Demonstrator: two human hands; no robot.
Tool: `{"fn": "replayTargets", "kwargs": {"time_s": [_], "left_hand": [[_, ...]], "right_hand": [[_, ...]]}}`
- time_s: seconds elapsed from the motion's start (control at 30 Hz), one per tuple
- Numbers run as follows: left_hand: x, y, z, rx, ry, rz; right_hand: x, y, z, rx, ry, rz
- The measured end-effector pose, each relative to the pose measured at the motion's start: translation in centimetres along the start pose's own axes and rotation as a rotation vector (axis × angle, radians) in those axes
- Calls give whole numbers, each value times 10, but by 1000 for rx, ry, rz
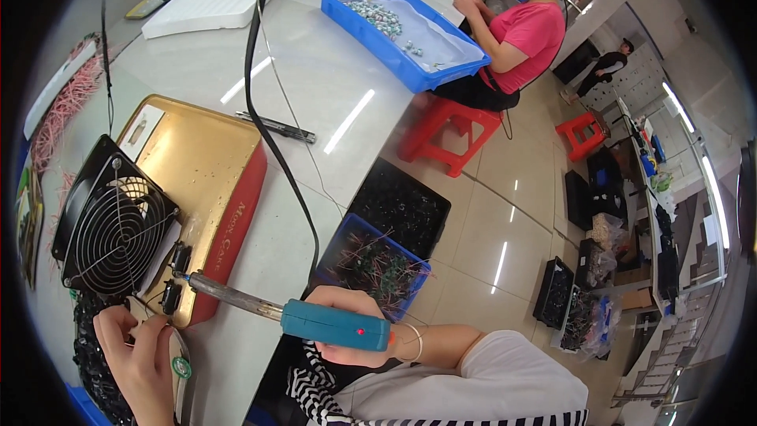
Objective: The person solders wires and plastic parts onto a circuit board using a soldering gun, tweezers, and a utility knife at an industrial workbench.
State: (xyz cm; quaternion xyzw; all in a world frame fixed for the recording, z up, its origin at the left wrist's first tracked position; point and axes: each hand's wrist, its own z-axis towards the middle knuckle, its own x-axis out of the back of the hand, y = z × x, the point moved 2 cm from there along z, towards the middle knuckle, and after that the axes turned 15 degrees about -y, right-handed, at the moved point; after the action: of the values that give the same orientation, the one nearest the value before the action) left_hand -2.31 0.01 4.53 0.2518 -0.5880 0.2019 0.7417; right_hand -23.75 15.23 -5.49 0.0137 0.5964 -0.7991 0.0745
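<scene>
My right hand [341, 314] is wrapped round the teal handle of a soldering gun [335, 325], which has a small red light lit. Its long metal barrel reaches left, and the tip lies by two small black parts [170, 297] at the near edge of a red tin tray [206, 159] with a gold inside. Just below those parts my left hand [136, 351] is closed, thumb and fingers pinched together. What it pinches is too small to make out. Beside that hand lies a curved object with a green round piece [181, 368]. A black fan with a wire grille [122, 241] stands next to the tray.
Black parts [98, 355] are heaped left of my left hand. Pink wires [75, 106] lie at the far left. A dark cable [254, 102] hangs across the table. Blue tray [371, 39], white foam block [209, 8], bins [386, 264], and a seated person in pink [524, 35] are beyond.
</scene>
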Motion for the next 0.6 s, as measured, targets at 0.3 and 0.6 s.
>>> {"fn": "replayTargets", "kwargs": {"time_s": [0.3, 0.6], "left_hand": [[2, 11, -1, -4, -6, 151], [0, 4, 5, -119, 6, 82]], "right_hand": [[0, -5, -3, -17, 4, 17], [5, -9, -10, -72, 29, 42]]}}
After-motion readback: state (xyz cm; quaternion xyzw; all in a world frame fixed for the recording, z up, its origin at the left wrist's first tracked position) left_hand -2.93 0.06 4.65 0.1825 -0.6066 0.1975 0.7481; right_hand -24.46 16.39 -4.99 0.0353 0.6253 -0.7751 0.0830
